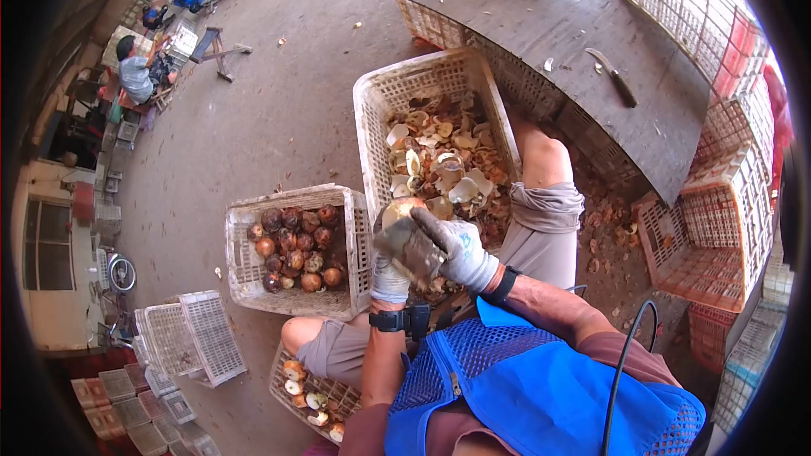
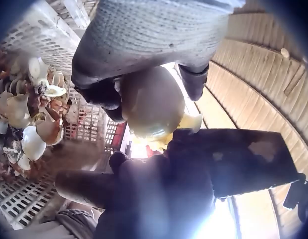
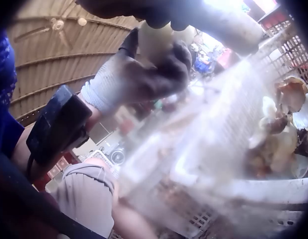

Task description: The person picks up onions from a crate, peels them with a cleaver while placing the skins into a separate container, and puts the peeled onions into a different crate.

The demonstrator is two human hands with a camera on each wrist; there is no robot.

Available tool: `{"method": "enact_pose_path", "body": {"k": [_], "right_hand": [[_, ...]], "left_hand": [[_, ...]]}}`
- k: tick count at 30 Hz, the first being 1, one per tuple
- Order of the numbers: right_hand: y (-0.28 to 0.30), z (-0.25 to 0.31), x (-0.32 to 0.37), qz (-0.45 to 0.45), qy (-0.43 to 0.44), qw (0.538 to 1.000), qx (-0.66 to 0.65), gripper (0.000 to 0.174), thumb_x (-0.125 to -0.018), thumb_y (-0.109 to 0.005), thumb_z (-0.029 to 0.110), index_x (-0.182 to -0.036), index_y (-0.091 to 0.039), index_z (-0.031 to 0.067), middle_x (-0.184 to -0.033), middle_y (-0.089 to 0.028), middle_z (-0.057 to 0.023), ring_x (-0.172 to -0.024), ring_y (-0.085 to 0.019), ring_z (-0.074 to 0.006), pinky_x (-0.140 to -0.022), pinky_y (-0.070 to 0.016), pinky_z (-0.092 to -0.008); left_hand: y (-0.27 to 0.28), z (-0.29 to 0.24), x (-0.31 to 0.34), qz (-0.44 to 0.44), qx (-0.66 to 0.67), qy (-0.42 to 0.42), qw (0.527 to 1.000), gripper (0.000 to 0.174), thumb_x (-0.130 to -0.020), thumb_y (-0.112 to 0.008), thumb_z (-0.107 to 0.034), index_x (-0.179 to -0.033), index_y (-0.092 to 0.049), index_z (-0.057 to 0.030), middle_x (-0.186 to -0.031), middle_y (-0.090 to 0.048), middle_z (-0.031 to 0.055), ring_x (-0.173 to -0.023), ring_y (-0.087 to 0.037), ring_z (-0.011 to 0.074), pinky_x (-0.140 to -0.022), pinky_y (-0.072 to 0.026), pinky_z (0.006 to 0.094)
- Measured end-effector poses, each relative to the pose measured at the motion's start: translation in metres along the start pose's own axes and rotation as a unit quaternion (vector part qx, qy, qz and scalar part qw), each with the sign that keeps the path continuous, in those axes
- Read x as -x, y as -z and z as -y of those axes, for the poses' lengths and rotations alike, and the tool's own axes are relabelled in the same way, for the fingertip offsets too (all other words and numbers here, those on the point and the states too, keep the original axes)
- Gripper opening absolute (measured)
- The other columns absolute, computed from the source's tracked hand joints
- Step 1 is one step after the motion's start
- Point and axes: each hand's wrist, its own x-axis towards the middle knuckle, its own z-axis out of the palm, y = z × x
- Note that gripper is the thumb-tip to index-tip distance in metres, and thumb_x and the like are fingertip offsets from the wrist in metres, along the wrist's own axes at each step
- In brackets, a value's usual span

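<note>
I work seated over a grey-brown floor (image 1: 253, 118) strewn with loose scraps. A dark-topped table (image 1: 524, 8) stands ahead to my right; on it lies a curved knife (image 1: 619, 84) with a dark handle. Stacked crates (image 1: 190, 338) stand at far left, near a bicycle wheel (image 1: 122, 273), and another person (image 1: 137, 74) sits at upper left among more crates. Overhead, the wrist views record a ribbed roof (image 2: 253, 74) and a ceiling fan (image 3: 57, 25).

A large crate (image 1: 365, 131) of peelings (image 1: 465, 190) sits in front of me. Beside it, to the left, a smaller crate (image 1: 245, 287) contains brown-skinned onions (image 1: 296, 249). By my left knee, a third crate holds paler onions (image 1: 317, 403); my leg and arm hide part of it.

Both my hands are gloved and close together above the edge of the peelings crate. My left hand (image 2: 149, 42) grips a pale onion (image 2: 153, 102), fingers on either side. My right hand (image 1: 469, 257) holds a broad, stained blade (image 1: 408, 247) just beside the onion; in the head view the blade covers much of my left hand.

Glare washes out the lower left wrist view, and the right wrist view is blurred at centre, its upper hand cut off. Whether the edge touches the onion I cannot determine.
</note>
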Motion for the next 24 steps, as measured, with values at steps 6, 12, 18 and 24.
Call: {"method": "enact_pose_path", "body": {"k": [6, 12, 18, 24], "right_hand": [[0.011, 0.001, 0.001, 0.075, 0.019, 0.996, 0.043, 0.067, -0.073, -0.066, 0.017, -0.136, -0.045, 0.004, -0.08, -0.065, -0.0136, -0.071, -0.064, -0.0352, -0.064, -0.0495, -0.0448], [0.008, -0.03, -0.013, -0.077, -0.057, 0.994, 0.054, 0.071, -0.07, -0.071, 0.009, -0.137, -0.045, 0.0058, -0.083, -0.065, -0.0167, -0.073, -0.065, -0.0357, -0.065, -0.0517, -0.0431], [0.019, -0.043, -0.03, 0.029, -0.201, 0.973, 0.109, 0.055, -0.081, -0.066, 0.008, -0.133, -0.049, 0.0078, -0.087, -0.066, -0.0224, -0.077, -0.066, -0.0386, -0.067, -0.052, -0.0443], [-0.007, -0.007, 0.013, -0.057, -0.216, 0.966, -0.13, 0.055, -0.082, -0.063, 0.005, -0.135, -0.046, 0.0052, -0.097, -0.066, -0.0254, -0.091, -0.066, -0.0403, -0.076, -0.0534, -0.0414]], "left_hand": [[-0.067, -0.033, -0.015, -0.133, -0.039, -0.038, 0.99, 0.062, -0.087, -0.066, -0.021, -0.141, -0.04, -0.0056, -0.13, -0.056, 0.0136, -0.117, -0.057, 0.0258, -0.103, -0.0453, 0.0393], [-0.056, -0.045, -0.015, -0.174, -0.234, -0.082, 0.953, 0.099, -0.065, -0.084, -0.014, -0.148, -0.031, -0.0053, -0.127, -0.056, 0.0112, -0.113, -0.058, 0.0231, -0.096, -0.0494, 0.0351], [-0.019, -0.033, -0.009, -0.225, -0.117, -0.063, 0.965, 0.087, -0.071, -0.082, -0.018, -0.144, -0.036, -0.0062, -0.131, -0.053, 0.013, -0.12, -0.053, 0.0253, -0.104, -0.0425, 0.0391], [-0.02, -0.012, -0.011, -0.211, 0.081, -0.085, 0.97, 0.07, -0.083, -0.071, -0.036, -0.139, -0.041, -0.0066, -0.134, -0.051, 0.013, -0.119, -0.052, 0.0286, -0.104, -0.0411, 0.0441]]}}
